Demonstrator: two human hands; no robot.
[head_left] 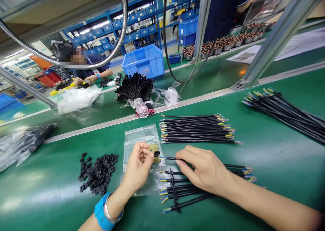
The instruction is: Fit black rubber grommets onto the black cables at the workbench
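My left hand (139, 165) pinches a small black part (156, 153) between thumb and fingers, above a yellowish pad (154, 148) on a clear plastic bag (129, 143). Just to the right, my right hand (203, 168) grips a black cable (169, 158) near its left end, where coloured wire tips point at the black part. A small gap separates the two. Below my right hand lie several black cables (182, 189), with black parts on them near their left ends. A heap of small black parts (98, 173) sits left of my left hand.
Behind the bag is a row of black cables (195, 129). More cables (291, 112) lie at the right. A metal rail (106, 124) crosses behind, with a bundle of black wires (135, 88) and a blue bin (144, 61) beyond. A person (86, 66) sits at the back left.
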